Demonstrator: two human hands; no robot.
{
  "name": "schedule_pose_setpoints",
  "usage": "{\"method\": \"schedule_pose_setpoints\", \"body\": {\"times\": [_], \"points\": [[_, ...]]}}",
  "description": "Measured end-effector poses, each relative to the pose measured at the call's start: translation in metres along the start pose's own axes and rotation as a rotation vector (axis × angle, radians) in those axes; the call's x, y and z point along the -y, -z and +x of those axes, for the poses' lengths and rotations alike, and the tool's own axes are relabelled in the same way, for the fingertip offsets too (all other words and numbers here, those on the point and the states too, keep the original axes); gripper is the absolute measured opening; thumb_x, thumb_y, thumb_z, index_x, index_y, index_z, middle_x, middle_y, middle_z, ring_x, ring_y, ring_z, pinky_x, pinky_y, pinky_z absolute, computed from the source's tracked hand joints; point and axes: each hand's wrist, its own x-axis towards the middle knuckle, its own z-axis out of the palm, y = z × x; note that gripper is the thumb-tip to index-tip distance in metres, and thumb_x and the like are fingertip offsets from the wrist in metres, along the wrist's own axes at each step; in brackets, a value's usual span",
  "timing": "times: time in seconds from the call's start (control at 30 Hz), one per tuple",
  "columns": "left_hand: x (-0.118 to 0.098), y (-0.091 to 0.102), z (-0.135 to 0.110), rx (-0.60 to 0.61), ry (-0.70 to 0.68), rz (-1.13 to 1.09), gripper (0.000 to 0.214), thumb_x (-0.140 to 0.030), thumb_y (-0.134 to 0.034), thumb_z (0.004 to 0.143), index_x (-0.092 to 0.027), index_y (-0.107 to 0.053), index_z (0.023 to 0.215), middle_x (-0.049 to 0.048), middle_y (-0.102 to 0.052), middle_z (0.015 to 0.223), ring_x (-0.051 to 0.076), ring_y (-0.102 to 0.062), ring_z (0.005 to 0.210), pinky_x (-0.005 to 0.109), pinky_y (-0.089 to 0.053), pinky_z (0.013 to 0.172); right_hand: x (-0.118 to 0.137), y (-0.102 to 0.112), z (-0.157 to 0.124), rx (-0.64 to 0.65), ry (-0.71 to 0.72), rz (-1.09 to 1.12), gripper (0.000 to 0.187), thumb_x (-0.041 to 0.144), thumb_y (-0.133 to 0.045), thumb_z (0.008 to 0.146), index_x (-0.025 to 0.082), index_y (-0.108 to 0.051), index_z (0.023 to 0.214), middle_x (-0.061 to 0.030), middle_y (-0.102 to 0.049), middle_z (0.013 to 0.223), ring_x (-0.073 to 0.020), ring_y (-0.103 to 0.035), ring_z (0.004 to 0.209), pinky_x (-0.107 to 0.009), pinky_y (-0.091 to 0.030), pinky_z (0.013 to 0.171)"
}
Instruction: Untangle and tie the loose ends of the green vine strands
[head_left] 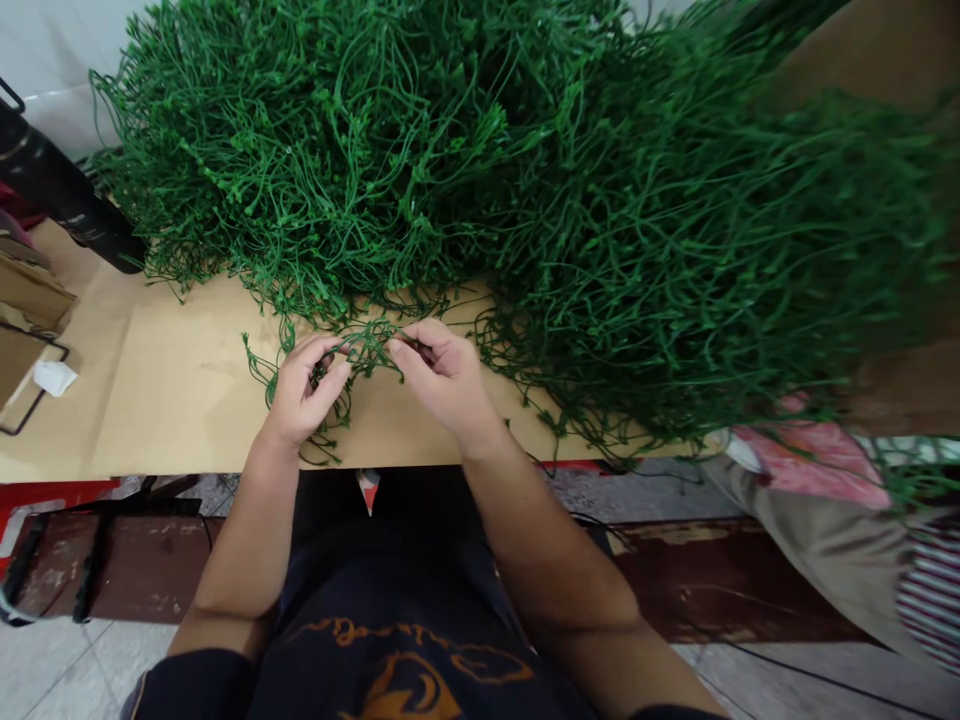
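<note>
My left hand (306, 385) and my right hand (441, 372) meet at the near edge of a cardboard-covered table (180, 400). Both pinch a small sprig of green plastic stems (369, 345) between fingertips, the left on its left end, the right on its right end. Loose strands of the sprig trail under my left hand. A huge heap of the same green artificial stems (465, 170) rises right behind the hands and fills the far and right part of the table.
A black cylinder (60, 195) lies at the far left. Cardboard pieces (30, 290) and a white scrap (54, 377) sit at the left edge. Another person's lap in pink and striped cloth (825, 480) is at the right. A dark bench (112, 570) runs below the table.
</note>
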Motion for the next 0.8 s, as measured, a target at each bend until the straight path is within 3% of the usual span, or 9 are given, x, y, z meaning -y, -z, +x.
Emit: {"method": "schedule_pose_setpoints", "body": {"times": [0.13, 0.23, 0.43, 0.6, 0.8], "points": [[0.003, -0.005, 0.001, -0.056, 0.079, 0.0, 0.023, -0.038, -0.058, 0.078, -0.015, -0.058, 0.077, 0.0022, -0.054, 0.072, 0.012, -0.047, 0.064, 0.025, -0.04, 0.063, -0.003, -0.002, -0.002, 0.001, 0.088, -0.134, 0.012, 0.022, -0.051, 0.079, 0.015, -0.055, 0.07, -0.0008, -0.046, 0.07, -0.0093, -0.042, 0.062, -0.023, -0.035, 0.055], [0.004, -0.008, 0.001, -0.079, 0.111, -0.021, 0.02, -0.035, -0.057, 0.078, -0.015, -0.06, 0.079, 0.0026, -0.057, 0.073, 0.012, -0.05, 0.065, 0.024, -0.041, 0.062, -0.004, -0.002, -0.004, 0.029, 0.088, -0.128, 0.014, 0.027, -0.05, 0.082, 0.016, -0.055, 0.075, -0.001, -0.049, 0.071, -0.0092, -0.044, 0.062, -0.023, -0.036, 0.055], [0.003, -0.008, 0.001, -0.103, 0.09, -0.002, 0.02, -0.032, -0.054, 0.081, -0.015, -0.064, 0.083, 0.003, -0.06, 0.071, 0.013, -0.054, 0.065, 0.025, -0.042, 0.062, 0.01, -0.001, -0.014, -0.151, 0.16, -0.215, 0.014, 0.032, -0.055, 0.081, 0.017, -0.056, 0.08, 0.0018, -0.047, 0.063, -0.0087, -0.043, 0.056, -0.024, -0.039, 0.055], [0.005, -0.009, 0.0, -0.126, 0.05, 0.014, 0.019, -0.031, -0.054, 0.081, -0.015, -0.063, 0.08, 0.0011, -0.055, 0.065, 0.012, -0.049, 0.06, 0.024, -0.04, 0.058, 0.009, -0.01, -0.018, -0.056, 0.173, -0.317, 0.018, 0.028, -0.056, 0.08, 0.019, -0.06, 0.094, -0.0045, -0.065, 0.088, -0.014, -0.059, 0.074, -0.028, -0.049, 0.067], [0.007, -0.01, -0.003, -0.098, 0.048, -0.037, 0.02, -0.032, -0.051, 0.083, -0.016, -0.062, 0.084, 0.0027, -0.059, 0.07, 0.013, -0.054, 0.065, 0.024, -0.043, 0.062, 0.004, -0.012, -0.013, -0.06, 0.224, -0.47, 0.013, 0.025, -0.051, 0.082, 0.017, -0.061, 0.079, -0.0039, -0.062, 0.075, -0.0141, -0.057, 0.07, -0.026, -0.045, 0.064]]}}
